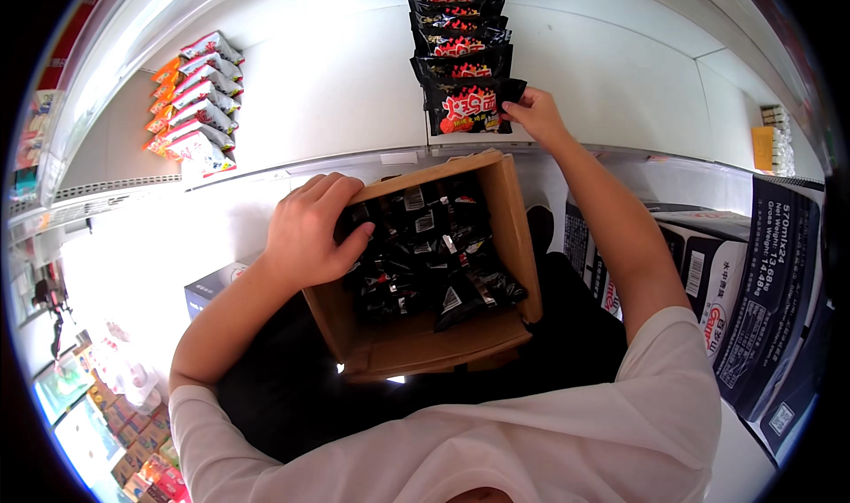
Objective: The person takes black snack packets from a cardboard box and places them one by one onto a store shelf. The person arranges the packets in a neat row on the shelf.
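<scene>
An open cardboard box (515,237) rests tilted toward me at my lap, with several shiny black packets (425,264) heaped inside. My left hand (312,227) is closed over its far left edge, thumb reaching inside the rim. On the white shelf beyond, black packets with red and white print stand in a straight row running back. The fingers of my right hand (537,118) pinch the right edge of the front black packet (462,109), which sits close to the shelf's front edge.
White shelf (345,87) spans the far side. On its left stands a row of white and orange packets (205,104); at far right are small white goods (779,144). Large dark cartons (770,299) stand on my right, a dark blue box (212,289) on my left. Boxed goods (133,423) show lower left.
</scene>
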The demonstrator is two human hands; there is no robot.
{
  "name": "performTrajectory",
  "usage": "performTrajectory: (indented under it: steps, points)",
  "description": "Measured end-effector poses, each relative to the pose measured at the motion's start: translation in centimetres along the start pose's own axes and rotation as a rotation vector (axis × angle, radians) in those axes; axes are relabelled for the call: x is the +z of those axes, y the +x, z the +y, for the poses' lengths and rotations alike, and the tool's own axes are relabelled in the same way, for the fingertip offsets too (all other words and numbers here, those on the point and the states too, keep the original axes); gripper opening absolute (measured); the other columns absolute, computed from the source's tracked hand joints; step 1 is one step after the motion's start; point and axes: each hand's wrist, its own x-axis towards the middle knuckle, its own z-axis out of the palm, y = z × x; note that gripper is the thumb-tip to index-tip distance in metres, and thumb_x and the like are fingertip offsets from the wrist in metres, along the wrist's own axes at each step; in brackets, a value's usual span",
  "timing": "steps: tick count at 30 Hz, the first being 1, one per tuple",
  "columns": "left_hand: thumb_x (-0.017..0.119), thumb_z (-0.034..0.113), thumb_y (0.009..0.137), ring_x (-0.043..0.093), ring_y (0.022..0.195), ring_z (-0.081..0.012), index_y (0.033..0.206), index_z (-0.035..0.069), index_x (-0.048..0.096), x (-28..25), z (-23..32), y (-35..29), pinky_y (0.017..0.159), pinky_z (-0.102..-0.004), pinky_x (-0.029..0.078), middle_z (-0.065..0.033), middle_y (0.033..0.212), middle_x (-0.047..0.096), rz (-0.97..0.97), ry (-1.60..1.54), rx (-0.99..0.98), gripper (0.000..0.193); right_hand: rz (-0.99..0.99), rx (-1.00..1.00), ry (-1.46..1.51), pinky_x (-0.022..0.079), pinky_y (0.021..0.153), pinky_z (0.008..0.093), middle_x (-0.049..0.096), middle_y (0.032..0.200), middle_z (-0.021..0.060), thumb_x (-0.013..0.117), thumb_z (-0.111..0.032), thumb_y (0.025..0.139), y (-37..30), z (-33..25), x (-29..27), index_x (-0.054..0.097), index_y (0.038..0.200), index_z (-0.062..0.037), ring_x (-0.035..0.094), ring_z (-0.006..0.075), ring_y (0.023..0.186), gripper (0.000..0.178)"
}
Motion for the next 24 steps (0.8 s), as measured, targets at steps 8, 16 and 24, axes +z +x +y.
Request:
performTrajectory:
  steps: [8,16,24]
  points:
    - [0.080,0.017,0.079,0.067,0.090,-0.0368,0.111,0.003,0.063,0.1,0.1,-0.1,0.075,-0.0458,0.055,-0.0131,0.095,0.065,0.015,-0.006,-0.003,0.039,0.015,0.183,-0.073,0.061,0.069,0.0318,0.077,0.108,0.0063,0.075,-0.019,0.099,-1.2,-2.1,0.2,0.072,0.123,-0.0011,0.072,0.0131,0.092,0.030]
    - [0.079,0.020,0.080,0.066,0.092,-0.0363,0.111,0.003,0.062,0.1,-0.1,-0.2,0.075,-0.0467,0.055,-0.0127,0.096,0.065,-0.008,0.004,-0.014,0.039,0.234,-0.267,-0.328,0.057,0.080,0.0352,0.077,0.101,0.0094,0.076,-0.025,0.095,2.8,-4.0,-2.1,0.072,0.118,0.0003,0.073,0.0202,0.094,0.034]
    - [0.080,0.020,0.080,0.066,0.091,-0.0364,0.110,0.003,0.061,0.1,0.0,-0.1,0.075,-0.0470,0.055,-0.0130,0.096,0.065,-0.005,0.011,-0.014,0.039,0.221,-0.110,-0.585,0.055,0.078,0.0343,0.074,0.091,0.0087,0.076,-0.020,0.093,5.5,-4.1,-0.9,0.073,0.099,-0.0032,0.069,0.0165,0.089,0.018]
